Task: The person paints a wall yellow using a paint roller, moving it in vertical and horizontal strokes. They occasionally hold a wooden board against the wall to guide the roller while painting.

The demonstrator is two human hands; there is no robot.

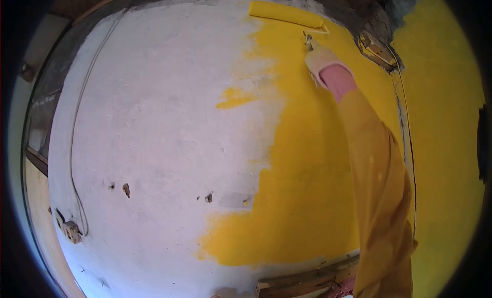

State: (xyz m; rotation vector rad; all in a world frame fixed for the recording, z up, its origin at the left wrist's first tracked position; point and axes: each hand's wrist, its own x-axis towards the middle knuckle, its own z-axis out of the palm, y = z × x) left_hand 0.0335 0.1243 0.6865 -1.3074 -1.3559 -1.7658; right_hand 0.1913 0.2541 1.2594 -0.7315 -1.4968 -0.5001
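Note:
My right hand (322, 60), in a pale glove, is closed around the handle of a paint roller (286, 14). The roller's sleeve is coated yellow and lies against the top of the wall, over the border between white and yellow. A brown sleeve covers my raised right arm. Fresh-looking yellow paint (312, 159) covers the right part of the wall, with a ragged left edge and a separate smear (234, 98) on the white part (164, 113). My left hand is out of the picture.
A white cable (77, 129) runs down the left side to a wall socket (72, 232). At upper right, an opened box (376, 48) with a cable hangs near the corner. Wooden boards (307, 282) lie low by the wall. Small holes (126, 190) pit the white surface.

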